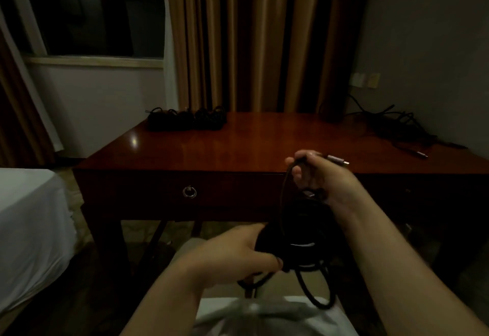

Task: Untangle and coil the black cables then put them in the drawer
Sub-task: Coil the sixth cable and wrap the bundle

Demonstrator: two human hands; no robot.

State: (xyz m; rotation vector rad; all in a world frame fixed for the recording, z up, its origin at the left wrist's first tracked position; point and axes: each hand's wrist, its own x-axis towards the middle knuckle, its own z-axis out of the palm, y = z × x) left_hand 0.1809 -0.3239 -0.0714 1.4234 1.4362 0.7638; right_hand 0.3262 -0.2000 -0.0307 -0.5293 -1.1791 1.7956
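Cable is held in front of the closed drawer, stretched as a dark loop between 2 hands. Its upper end is pinched by the right hand, fingers curled round the cord, with a metal plug sticking out just past the fingertips, probably so the end stays free and easy to find. Below that grip, the hanging turns are gathered by the left hand, whose fingers are closed round the dark bundle, apparently to keep the coil from springing apart. From under the left hand a loose length droops toward the lap, so the coiling seems unfinished. Well beyond both grips, on the desk, a row of finished coils sits at the far left, while a tangled heap waits at the far right. Nothing has gone into the drawer as far as can be seen; its ring pull hangs untouched.
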